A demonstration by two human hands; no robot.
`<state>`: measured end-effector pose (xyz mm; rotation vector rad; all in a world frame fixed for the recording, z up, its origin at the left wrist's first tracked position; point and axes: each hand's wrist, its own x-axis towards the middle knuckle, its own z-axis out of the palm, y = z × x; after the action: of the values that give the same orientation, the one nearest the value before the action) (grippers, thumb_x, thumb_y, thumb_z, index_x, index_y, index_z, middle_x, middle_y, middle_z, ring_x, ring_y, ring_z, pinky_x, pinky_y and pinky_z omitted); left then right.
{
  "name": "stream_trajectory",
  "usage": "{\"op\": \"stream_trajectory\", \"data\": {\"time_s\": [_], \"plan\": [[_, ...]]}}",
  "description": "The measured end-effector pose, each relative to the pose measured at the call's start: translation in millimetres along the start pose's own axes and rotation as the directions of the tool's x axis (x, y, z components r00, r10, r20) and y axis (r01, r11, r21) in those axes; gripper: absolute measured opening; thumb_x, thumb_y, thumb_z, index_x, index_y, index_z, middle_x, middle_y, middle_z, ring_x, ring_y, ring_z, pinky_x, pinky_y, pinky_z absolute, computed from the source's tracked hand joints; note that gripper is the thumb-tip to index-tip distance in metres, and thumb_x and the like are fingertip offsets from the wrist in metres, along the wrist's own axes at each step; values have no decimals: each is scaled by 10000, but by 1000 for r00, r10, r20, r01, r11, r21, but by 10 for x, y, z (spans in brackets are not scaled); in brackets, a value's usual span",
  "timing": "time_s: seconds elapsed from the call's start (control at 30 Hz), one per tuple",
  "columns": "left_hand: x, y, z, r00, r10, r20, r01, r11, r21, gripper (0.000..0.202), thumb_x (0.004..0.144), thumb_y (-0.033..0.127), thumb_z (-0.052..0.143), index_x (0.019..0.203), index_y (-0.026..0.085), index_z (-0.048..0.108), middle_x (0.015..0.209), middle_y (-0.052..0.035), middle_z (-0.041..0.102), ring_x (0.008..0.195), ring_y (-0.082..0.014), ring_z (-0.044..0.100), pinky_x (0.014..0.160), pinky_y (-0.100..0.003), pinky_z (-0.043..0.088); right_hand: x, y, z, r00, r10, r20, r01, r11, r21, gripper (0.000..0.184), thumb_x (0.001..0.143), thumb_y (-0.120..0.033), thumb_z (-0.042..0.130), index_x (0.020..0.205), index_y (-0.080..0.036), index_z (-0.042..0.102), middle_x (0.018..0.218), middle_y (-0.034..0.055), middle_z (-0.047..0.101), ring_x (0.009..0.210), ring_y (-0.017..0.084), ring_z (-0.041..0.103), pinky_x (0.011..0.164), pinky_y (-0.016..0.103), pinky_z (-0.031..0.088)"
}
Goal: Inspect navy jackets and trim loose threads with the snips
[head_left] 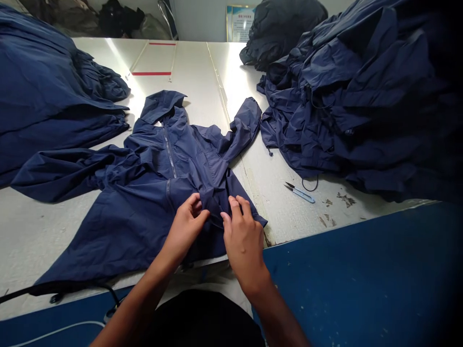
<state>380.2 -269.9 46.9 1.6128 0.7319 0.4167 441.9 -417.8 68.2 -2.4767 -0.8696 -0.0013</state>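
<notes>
A navy blue jacket (144, 197) lies spread on the table, its collar pointing away from me and its sleeves out to both sides. A zip runs down its front and disappears into folds near the middle. Over the lower front, my left hand (186, 224) is closed, with curled fingers and thumb gripping the fabric. Just right of it, my right hand (244, 236) pinches the same jacket, bunching the cloth between both hands. The fingertips are partly hidden in the folds.
On the white table (195, 62), a pile of navy garments (47, 86) stands left and a larger navy pile (343, 106) right. Thread snips (299, 193) lie right of the jacket. A dark bundle (282, 31) sits at the back. Beyond the table's front edge is a blue surface (354, 279).
</notes>
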Motion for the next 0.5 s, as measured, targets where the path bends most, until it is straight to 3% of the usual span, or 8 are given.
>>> {"op": "stream_trajectory", "data": {"time_s": [0.07, 0.13, 0.2, 0.3, 0.4, 0.5], "plan": [[-68, 20, 39, 992, -128, 3, 127, 981, -146, 368, 741, 281, 709, 1096, 209, 645, 872, 11, 680, 754, -150, 641, 673, -223, 479, 97, -24, -48, 994, 38, 105, -33, 998, -49, 429, 1090, -337, 531, 1462, -132, 594, 1356, 249, 691, 783, 300, 776, 599, 405, 559], [-127, 71, 65, 974, -220, 53, 226, 935, -275, 403, 742, 256, 665, 1141, 213, 631, 805, 31, 658, 631, -123, 571, 589, -213, 434, 176, -36, -80, 979, 36, 201, -26, 998, -55, 417, 1085, -332, 539, 1437, -117, 605, 1202, 217, 749, 811, 325, 776, 650, 424, 560], [-165, 136, 68, 964, -256, 67, 262, 886, -384, 419, 723, 222, 621, 1142, 217, 617, 784, 37, 657, 628, -133, 573, 602, -235, 471, 232, -25, -90, 968, -1, 253, 6, 1000, -20, 319, 1070, -311, 563, 1317, -145, 676, 1086, 163, 768, 855, 323, 768, 697, 409, 545], [-184, 209, 40, 953, -296, 58, 285, 823, -491, 427, 723, 222, 608, 1150, 220, 607, 897, -4, 725, 777, -194, 674, 727, -311, 571, 283, 43, -55, 976, -30, 214, 5, 993, 120, 176, 1054, -258, 559, 1044, -206, 727, 1008, 98, 754, 891, 269, 735, 756, 359, 512], [-185, 188, 7, 952, -278, 127, 305, 828, -471, 472, 771, 291, 755, 1211, 214, 602, 1069, -50, 755, 927, -232, 722, 824, -340, 595, 300, 159, 15, 993, 18, 115, -63, 917, 395, 164, 1035, -233, 542, 1010, -225, 704, 1004, 67, 731, 984, 245, 689, 858, 345, 506], [-192, 69, -11, 978, -177, 112, 205, 924, -324, 545, 767, 365, 876, 1204, 215, 588, 1049, -27, 731, 942, -212, 715, 863, -316, 577, 294, 278, 49, 988, 54, 147, -134, 783, 607, 204, 1046, -334, 519, 989, -233, 686, 934, 36, 691, 935, 229, 649, 847, 334, 506]]}}
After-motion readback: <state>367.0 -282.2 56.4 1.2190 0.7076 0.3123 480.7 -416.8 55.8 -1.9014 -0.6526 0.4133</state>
